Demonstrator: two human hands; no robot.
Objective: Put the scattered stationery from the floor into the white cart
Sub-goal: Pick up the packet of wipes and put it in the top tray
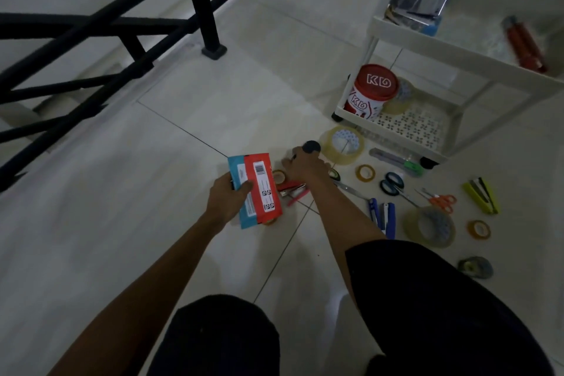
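Note:
My left hand [227, 198] grips a red packet and a blue packet [256, 189] held together above the floor. My right hand [305, 166] reaches down just right of them, fingers curled around a small black round object [311, 147]. Under the hands lie a red stapler [290, 186] and a small tape roll [279, 176]. The white cart [457, 52] stands at the upper right. Its top shelf carries several packets [418, 3] and a red cutter [525, 46]. A red KD can [372, 92] and a tape roll [399, 101] sit on the lower shelf.
Scattered on the tiles right of my hands: a big clear tape roll [343, 145], a cutter [396, 160], blue scissors [393, 185], orange scissors [441, 200], a blue stapler [387, 217], a yellow-green stapler [482, 195], more tape rolls. A black railing [201, 0] runs along the left.

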